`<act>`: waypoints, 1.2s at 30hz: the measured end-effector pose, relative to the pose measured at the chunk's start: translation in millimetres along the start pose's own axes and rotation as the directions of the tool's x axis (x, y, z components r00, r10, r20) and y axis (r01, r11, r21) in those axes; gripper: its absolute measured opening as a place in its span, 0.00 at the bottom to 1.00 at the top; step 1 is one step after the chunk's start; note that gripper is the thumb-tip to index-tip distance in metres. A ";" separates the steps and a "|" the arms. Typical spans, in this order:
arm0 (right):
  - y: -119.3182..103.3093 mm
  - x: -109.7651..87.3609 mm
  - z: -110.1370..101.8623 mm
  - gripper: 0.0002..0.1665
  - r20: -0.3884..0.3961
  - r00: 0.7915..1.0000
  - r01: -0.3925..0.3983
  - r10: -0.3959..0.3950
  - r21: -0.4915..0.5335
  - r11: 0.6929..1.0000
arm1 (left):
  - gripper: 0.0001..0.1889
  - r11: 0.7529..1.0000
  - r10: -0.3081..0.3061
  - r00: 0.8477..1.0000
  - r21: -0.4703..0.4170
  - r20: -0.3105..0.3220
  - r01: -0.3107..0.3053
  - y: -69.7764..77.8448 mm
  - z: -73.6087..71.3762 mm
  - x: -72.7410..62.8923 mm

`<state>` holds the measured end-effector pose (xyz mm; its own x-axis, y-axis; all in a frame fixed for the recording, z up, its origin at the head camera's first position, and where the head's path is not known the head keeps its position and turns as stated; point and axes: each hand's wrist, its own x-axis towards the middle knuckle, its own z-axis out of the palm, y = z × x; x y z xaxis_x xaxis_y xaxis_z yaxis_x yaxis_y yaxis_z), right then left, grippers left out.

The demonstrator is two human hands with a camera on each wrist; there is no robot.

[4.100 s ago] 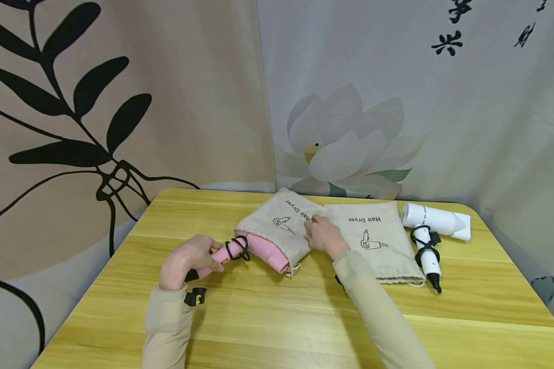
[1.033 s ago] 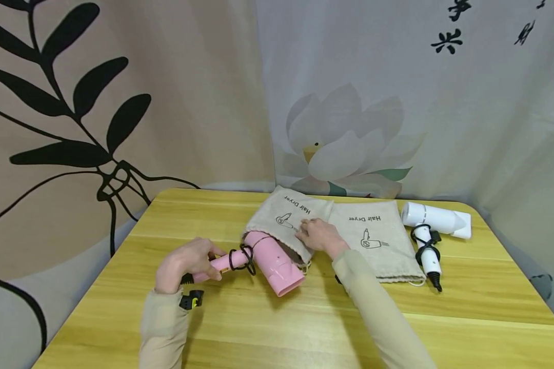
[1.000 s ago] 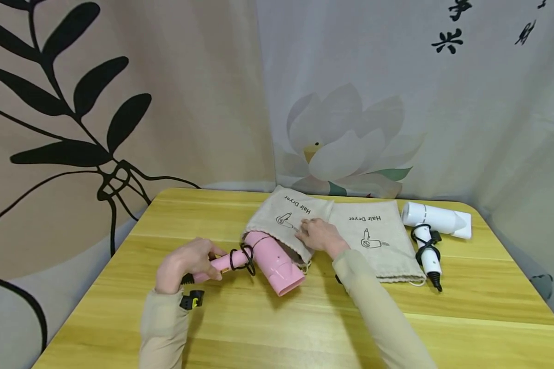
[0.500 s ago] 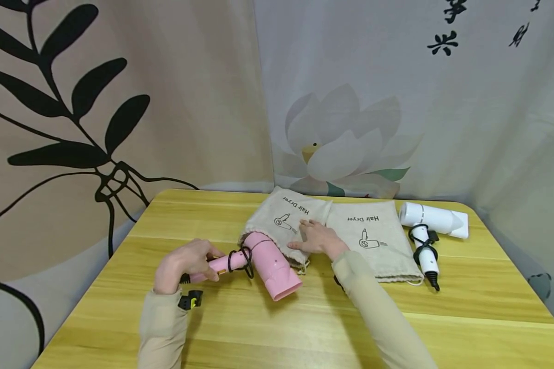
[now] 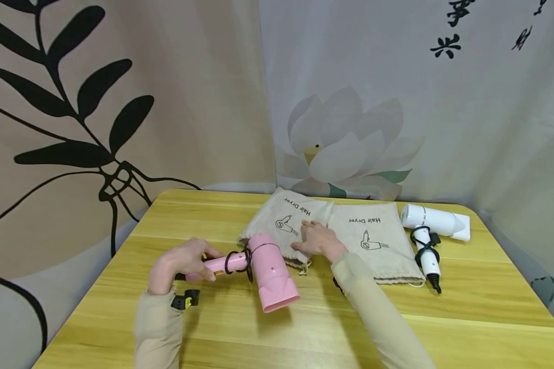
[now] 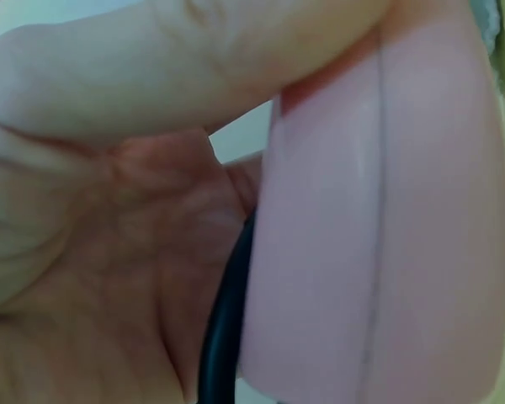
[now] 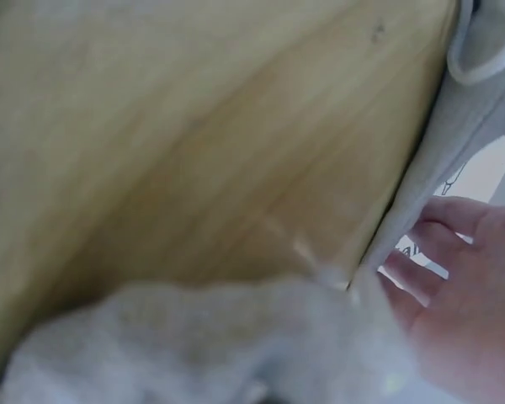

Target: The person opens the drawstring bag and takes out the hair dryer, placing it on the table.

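Note:
A pink hair dryer [image 5: 272,274] is out in front of the left cloth bag [image 5: 292,220], its nozzle toward the near side. My left hand [image 5: 184,261] grips its handle, which has black cord wound near the head. In the left wrist view, fingers and thumb close round the pink handle [image 6: 379,236]. My right hand [image 5: 320,241] rests on the left bag's right side with its fingers spread and fairly straight. The right wrist view shows that hand [image 7: 467,286] against the grey-beige cloth. Print on the bag reads "Hair Dryer".
A second "Hair Dryer" drawstring bag [image 5: 374,261] lies flat just right of the first. Beyond it, a white hair dryer [image 5: 431,219] with a black cord lies at the table's right. The wooden table [image 5: 240,338] backs onto a printed curtain [image 5: 203,92].
The pink hair dryer has come out of the left bag toward the near side, drawn by my left hand. My right hand has spread its fingers on the bag, which now lies flatter.

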<state>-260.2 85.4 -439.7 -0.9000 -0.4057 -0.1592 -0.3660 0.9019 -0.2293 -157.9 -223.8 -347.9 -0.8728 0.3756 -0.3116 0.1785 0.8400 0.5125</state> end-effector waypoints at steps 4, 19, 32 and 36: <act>1.6 0.1 0.7 0.22 0.001 1.000 -0.006 0.006 0.036 0.999 | 0.26 0.998 0.045 0.999 -0.046 -0.020 -0.045 -6.6 -3.1 -0.3; 6.7 -0.6 3.4 0.39 0.017 1.000 -0.012 0.012 0.032 0.999 | 0.27 0.998 0.017 0.978 -0.058 -0.206 -0.030 -20.1 -7.3 2.0; 11.4 -6.9 0.9 0.43 0.028 0.999 0.039 -0.039 0.023 0.999 | 0.30 0.987 -0.106 0.918 -0.151 -0.381 0.052 -25.5 -7.3 5.9; 12.8 -8.4 0.5 0.44 0.027 0.999 0.038 -0.038 0.029 0.999 | 0.31 0.983 -0.150 0.894 -0.162 -0.423 0.088 -28.3 -8.6 5.7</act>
<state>-257.2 100.3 -441.8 -0.8787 -0.4438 -0.1760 -0.3926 0.8814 -0.2626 -171.8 -248.8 -357.3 -0.9989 0.0439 -0.0167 0.0248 0.7955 0.6054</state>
